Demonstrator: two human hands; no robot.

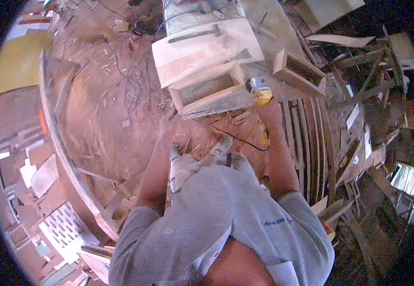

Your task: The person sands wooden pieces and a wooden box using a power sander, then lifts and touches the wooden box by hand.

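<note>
A rectangular wooden box frame rests at the near edge of the work table, tilted a little. My left hand is closed at its near left corner; the fingertips show only in part. At the frame's right end, my right hand grips a yellow and silver corded power tool, whose exact kind I cannot make out. The tool sits against or right beside the frame's end. A black cord loops below it. Behind the frame, a hammer lies on a pale board.
A second wooden box frame stands to the right. Long upright slats run beside my right arm. A long plank borders the left side. Wood scraps and dust cover the floor. Timber offcuts are piled at the far right.
</note>
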